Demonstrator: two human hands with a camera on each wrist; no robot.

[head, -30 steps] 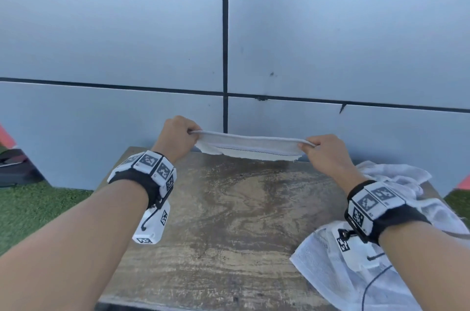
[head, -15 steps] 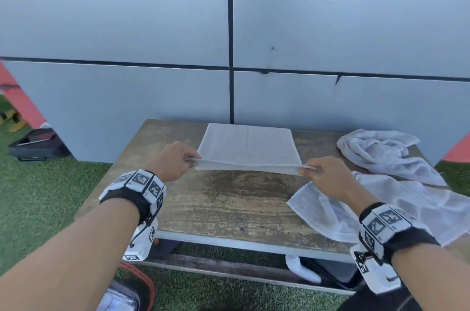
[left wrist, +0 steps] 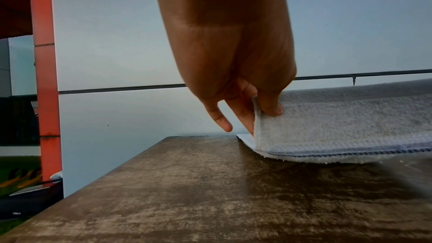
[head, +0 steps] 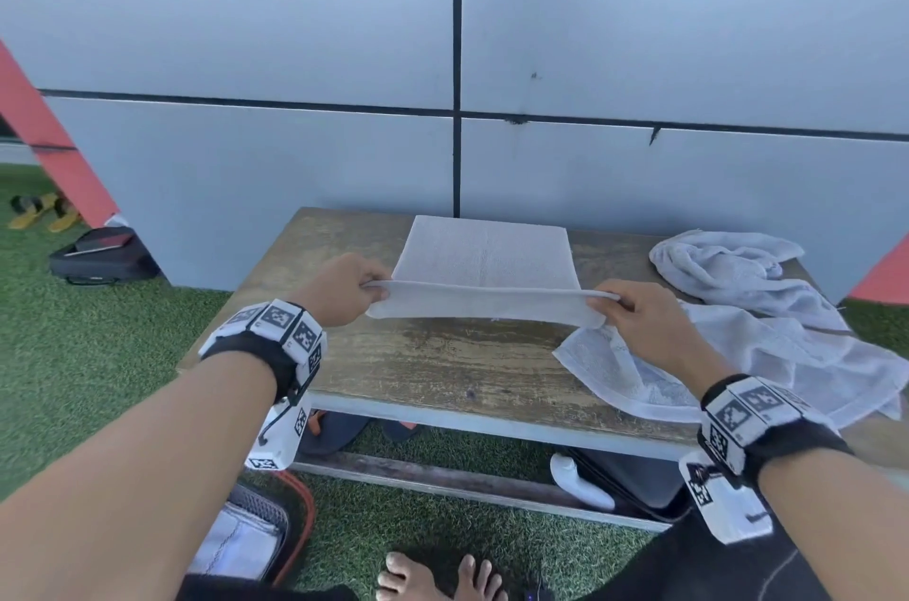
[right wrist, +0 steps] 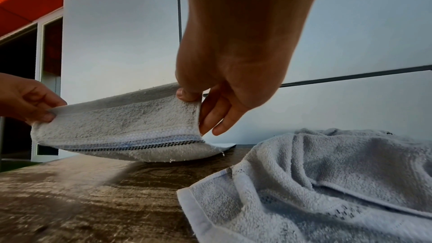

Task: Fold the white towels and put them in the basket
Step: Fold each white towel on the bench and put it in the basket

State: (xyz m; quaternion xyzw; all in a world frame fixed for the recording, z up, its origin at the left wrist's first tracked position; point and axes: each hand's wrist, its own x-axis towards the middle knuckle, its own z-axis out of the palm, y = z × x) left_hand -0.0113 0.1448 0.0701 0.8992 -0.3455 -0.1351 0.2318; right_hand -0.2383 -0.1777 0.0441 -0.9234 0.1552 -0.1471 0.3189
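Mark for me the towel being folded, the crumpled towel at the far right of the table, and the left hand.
towel being folded (head: 484, 258), head view, flat part lying on the table.
crumpled towel (head: 728, 266), head view, middle of the heap.
left hand (head: 339, 288), head view, back of the hand.

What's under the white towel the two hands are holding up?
Beneath the lifted near edge of the white folded towel only bare brown wooden table and shadow show. Its far part lies flat, hiding the table beneath. The left hand and right hand pinch its corners.
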